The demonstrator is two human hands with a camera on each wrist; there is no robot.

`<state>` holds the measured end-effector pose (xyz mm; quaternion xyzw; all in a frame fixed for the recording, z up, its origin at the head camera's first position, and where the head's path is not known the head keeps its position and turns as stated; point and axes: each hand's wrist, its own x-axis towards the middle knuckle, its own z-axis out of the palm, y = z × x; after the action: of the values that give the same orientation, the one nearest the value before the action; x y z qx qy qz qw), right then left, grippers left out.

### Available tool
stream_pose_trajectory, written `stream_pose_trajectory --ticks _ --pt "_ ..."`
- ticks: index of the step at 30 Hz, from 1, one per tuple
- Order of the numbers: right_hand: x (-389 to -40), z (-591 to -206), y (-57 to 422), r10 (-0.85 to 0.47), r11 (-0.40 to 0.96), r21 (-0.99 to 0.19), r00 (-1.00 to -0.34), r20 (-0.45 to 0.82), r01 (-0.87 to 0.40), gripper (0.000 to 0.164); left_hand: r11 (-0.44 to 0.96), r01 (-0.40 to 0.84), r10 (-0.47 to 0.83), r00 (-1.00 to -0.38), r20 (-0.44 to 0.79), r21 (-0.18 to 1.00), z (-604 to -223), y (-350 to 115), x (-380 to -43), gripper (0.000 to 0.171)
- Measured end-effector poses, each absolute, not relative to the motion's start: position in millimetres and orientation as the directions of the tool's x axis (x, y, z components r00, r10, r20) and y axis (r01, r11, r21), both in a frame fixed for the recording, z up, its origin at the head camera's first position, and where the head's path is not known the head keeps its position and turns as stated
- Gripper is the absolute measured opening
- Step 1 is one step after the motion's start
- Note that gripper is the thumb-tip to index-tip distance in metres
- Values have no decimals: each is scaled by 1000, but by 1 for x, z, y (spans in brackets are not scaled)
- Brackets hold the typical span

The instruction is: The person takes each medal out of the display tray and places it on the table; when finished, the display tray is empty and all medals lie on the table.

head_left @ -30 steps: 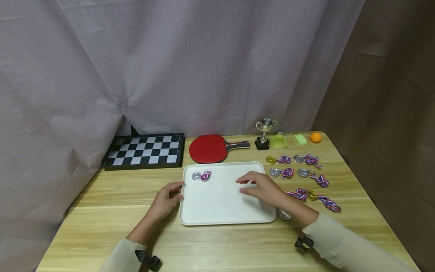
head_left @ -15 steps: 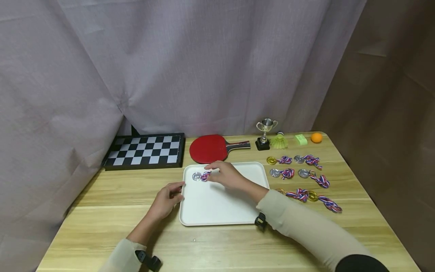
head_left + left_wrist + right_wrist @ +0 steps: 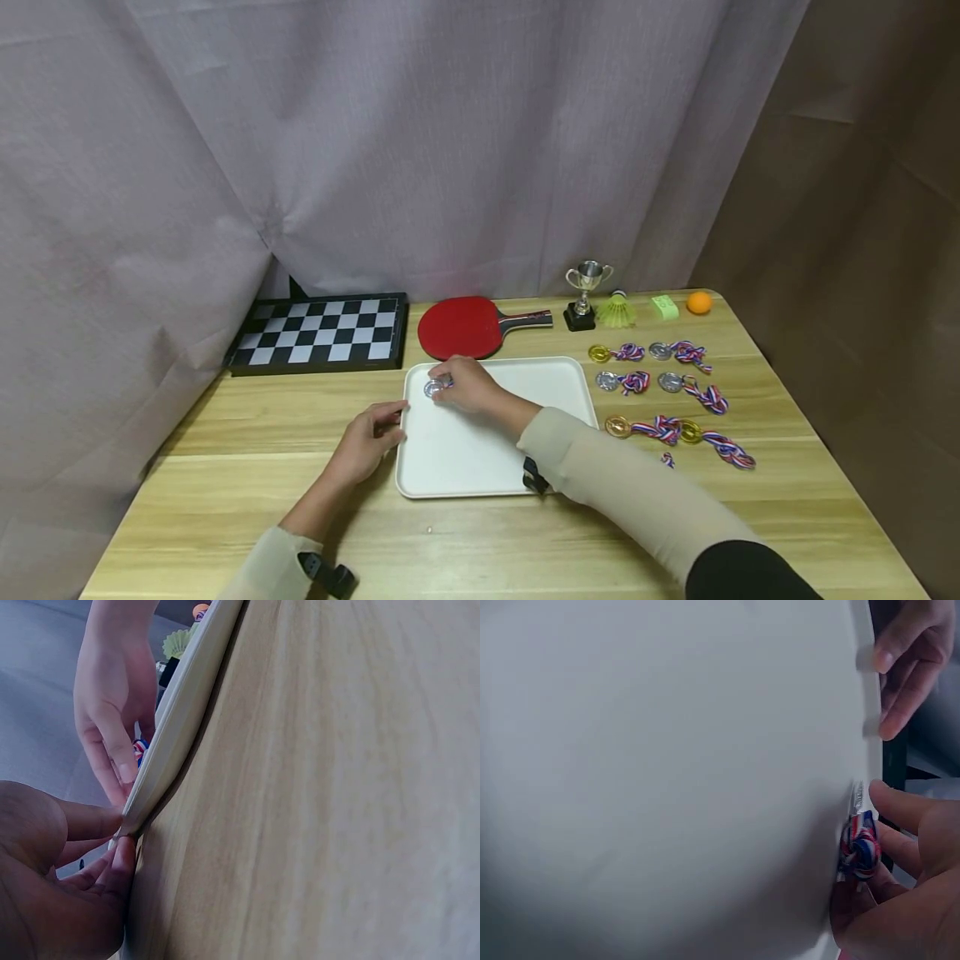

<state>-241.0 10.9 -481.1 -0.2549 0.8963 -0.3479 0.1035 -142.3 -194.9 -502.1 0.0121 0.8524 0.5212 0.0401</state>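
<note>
My right hand [image 3: 468, 385] is over the far left corner of the white tray [image 3: 510, 450], its thumb and fingers curled round a silver medal [image 3: 432, 388] lying there. In the right wrist view the medal's knotted red, white and blue ribbon [image 3: 860, 846] sits between the thumb and fingers of that hand [image 3: 911, 877]. The left hand [image 3: 365, 442] rests at the tray's left rim, thumb and index fingertips touching it at separate spots. Seen from the left wrist, these fingertips press against the rim [image 3: 180, 712].
Right of the tray lie several gold and silver medals [image 3: 617, 427] with ribbons, one partly hidden by the right sleeve. Along the back stand a chessboard [image 3: 322, 333], red table tennis bat [image 3: 459, 327], trophy cup [image 3: 581, 300], shuttlecock [image 3: 617, 310], green block [image 3: 664, 307] and orange ball [image 3: 699, 302].
The right hand has moved left across the tray from its right side to the silver medal, and its fingers have closed around it. The left hand has stayed at the rim.
</note>
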Motion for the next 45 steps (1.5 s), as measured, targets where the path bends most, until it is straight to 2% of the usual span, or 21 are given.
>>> stream_pose_trajectory --ticks 7,14,18,27,38,45 --pt "-242 -484 6 -496 682 -625 -868 -14 -380 31 447 -8 70 -997 -44 894 -501 -196 -141 45" --pt "-238 -482 6 -500 666 -642 -866 -7 -380 30 432 5 77 -997 -31 902 -502 -197 -141 44" --pt "-236 -481 8 -512 656 -646 -859 -1 -391 23 431 -5 73 -997 -40 902 -501 -197 -140 44" --pt "-229 -473 20 -544 544 -769 -839 -20 -335 16 438 -9 70 -997 -44 899 -501 -197 -139 43" --pt "-202 -454 67 -553 477 -843 -830 -69 -248 24 435 -3 69 -997 -37 900 -502 -196 -140 44" --pt "-184 -444 123 -568 404 -884 -822 -42 -234 20 445 -6 70 -997 -42 895 -501 -195 -140 44"
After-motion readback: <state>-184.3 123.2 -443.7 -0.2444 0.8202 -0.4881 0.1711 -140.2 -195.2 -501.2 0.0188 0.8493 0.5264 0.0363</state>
